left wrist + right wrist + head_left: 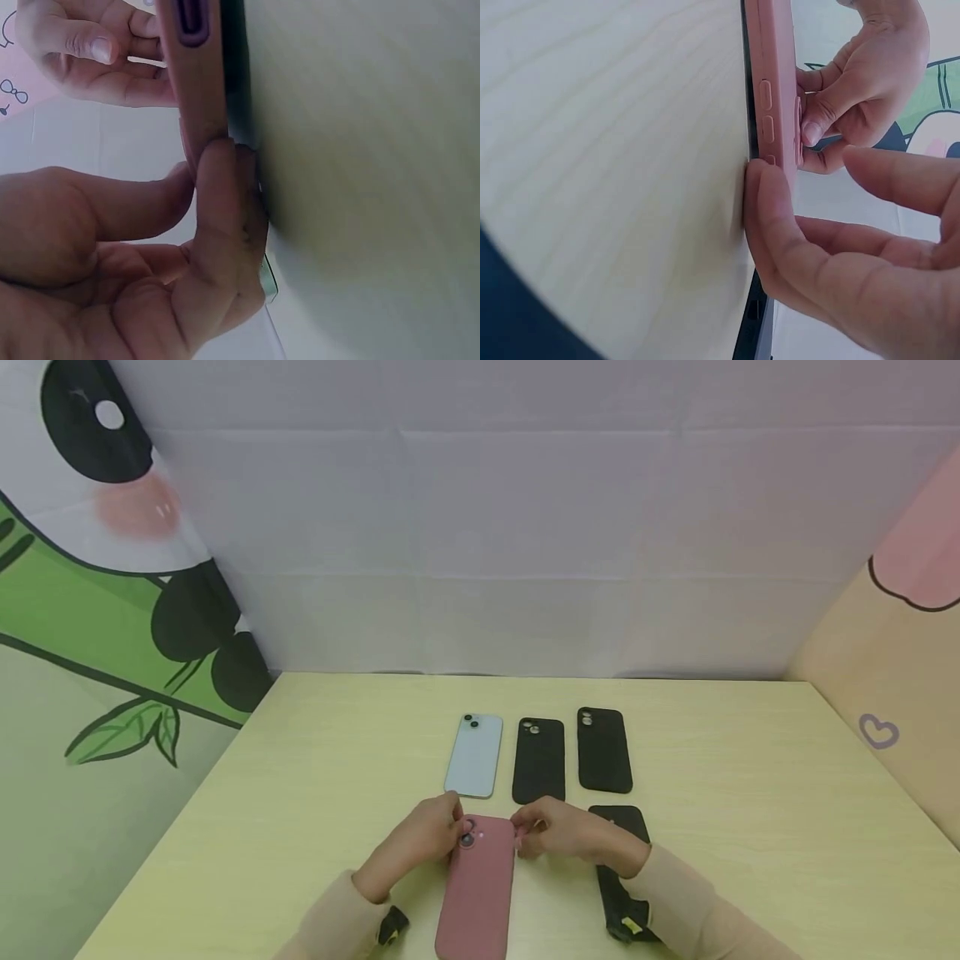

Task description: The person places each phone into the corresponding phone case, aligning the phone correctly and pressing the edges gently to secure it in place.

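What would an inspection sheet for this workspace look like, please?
Surface: pale wood-grain tabletop.
Job's things: pink phone case, camera end away from the person; cannot tell how its contents sit.
Clutter: light blue phone and two black phone-shaped items beyond it; another black item partly hidden by the right arm.
Hands: left hand pinches the case's far left corner; right hand touches its far right edge, thumb apart.
Cables: nothing seen.
Surroundings: pale backdrop; cartoon-printed side panels.

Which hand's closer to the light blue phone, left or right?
Left. Your left hand is by the near-left corner of the light blue phone; your right hand is farther off, past its near-right corner.
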`<state>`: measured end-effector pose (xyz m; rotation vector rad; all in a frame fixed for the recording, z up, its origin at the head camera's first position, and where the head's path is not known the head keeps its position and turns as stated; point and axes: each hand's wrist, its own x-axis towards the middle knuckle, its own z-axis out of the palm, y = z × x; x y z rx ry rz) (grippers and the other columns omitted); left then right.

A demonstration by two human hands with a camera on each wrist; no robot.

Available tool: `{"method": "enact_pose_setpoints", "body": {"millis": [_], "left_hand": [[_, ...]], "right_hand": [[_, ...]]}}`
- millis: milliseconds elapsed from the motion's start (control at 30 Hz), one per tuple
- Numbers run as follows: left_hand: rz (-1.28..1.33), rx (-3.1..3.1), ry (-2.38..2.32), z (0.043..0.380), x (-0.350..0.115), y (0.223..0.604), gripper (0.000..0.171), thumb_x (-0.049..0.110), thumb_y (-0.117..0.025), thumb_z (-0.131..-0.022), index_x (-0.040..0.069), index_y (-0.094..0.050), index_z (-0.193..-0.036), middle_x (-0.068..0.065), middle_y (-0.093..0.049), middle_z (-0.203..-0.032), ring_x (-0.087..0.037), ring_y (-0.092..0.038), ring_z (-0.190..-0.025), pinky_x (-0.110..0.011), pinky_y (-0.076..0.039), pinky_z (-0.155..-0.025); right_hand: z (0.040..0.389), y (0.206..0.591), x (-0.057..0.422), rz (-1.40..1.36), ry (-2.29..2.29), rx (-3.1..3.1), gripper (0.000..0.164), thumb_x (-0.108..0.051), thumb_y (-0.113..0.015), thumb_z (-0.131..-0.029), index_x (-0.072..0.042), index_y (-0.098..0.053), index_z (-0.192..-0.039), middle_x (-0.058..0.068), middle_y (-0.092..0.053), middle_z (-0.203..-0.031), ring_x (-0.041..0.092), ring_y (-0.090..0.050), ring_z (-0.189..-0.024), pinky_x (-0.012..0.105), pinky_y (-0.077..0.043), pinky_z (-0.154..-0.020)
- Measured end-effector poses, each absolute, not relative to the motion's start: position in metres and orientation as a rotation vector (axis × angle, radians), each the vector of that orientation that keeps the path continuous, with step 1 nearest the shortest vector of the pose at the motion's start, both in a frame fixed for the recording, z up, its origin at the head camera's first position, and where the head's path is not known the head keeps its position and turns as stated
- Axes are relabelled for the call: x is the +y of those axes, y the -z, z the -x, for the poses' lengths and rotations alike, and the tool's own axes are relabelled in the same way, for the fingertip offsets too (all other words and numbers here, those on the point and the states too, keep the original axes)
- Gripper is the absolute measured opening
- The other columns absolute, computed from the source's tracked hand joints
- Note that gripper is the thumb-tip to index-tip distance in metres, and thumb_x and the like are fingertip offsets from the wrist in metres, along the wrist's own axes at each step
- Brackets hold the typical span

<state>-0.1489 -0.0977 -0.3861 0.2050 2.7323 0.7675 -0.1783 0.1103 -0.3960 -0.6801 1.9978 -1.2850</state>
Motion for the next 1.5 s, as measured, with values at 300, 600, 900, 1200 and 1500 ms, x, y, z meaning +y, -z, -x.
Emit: {"method": "enact_pose_setpoints", "body": {"millis": [300, 600, 900, 1200, 1500], "left_hand": [[-0.248, 2.748, -0.705, 0.152, -0.097, 0.381, 0.014, 0.007, -0.059, -0.088, -0.004, -0.055, -0.08, -0.008, -0.052, -0.068, -0.015, -0.047, -0.058, -0.024, -0.038, -0.048], [-0.231, 2.836, -0.68, 0.152, -0.096, 0.384, 0.014, 0.01, -0.065, -0.083, 0.0, -0.057, -0.078, -0.006, -0.055, -0.067, -0.014, -0.048, -0.059, -0.024, -0.039, -0.049], [-0.11, 2.854, -0.734, 0.154, -0.097, 0.378, 0.018, 0.023, -0.061, -0.087, 0.006, -0.057, -0.083, -0.002, -0.054, -0.063, -0.012, -0.046, -0.05, -0.023, -0.035, -0.045], [-0.076, 2.968, -0.775, 0.175, -0.098, 0.375, 0.028, 0.023, -0.06, -0.088, -0.001, -0.057, -0.101, -0.011, -0.06, -0.085, -0.019, -0.055, -0.07, -0.029, -0.044, -0.057], [0.087, 3.012, -0.719, 0.202, -0.093, 0.382, 0.049, 0.03, -0.061, -0.087, -0.005, -0.048, -0.119, -0.026, -0.052, -0.109, -0.04, -0.053, -0.093, -0.046, -0.047, -0.073]], "right_hand": [[0.179, 0.396, 0.11, 0.634, 1.269, 1.989, 0.024, -0.004, -0.057, -0.086, 0.002, -0.063, -0.108, 0.009, -0.06, -0.092, 0.015, -0.049, -0.082, 0.029, -0.041, -0.073], [0.178, 0.395, 0.109, 0.61, 1.256, 2.002, 0.029, -0.006, -0.057, -0.086, 0.004, -0.059, -0.113, 0.009, -0.06, -0.095, 0.017, -0.052, -0.085, 0.031, -0.043, -0.074], [0.183, 0.391, 0.114, 0.75, 1.18, 2.185, 0.028, -0.007, -0.051, -0.091, 0.005, -0.054, -0.116, 0.007, -0.058, -0.091, 0.018, -0.058, -0.08, 0.027, -0.046, -0.062], [0.198, 0.381, 0.119, 0.845, 1.133, 2.563, 0.025, -0.009, -0.057, -0.088, 0.006, -0.058, -0.109, 0.008, -0.061, -0.091, 0.013, -0.056, -0.077, 0.021, -0.046, -0.063], [0.215, 0.38, 0.115, 0.669, 1.105, 2.77, 0.03, -0.008, -0.06, -0.086, 0.007, -0.057, -0.111, 0.014, -0.059, -0.096, 0.019, -0.058, -0.083, 0.029, -0.05, -0.069]]}}
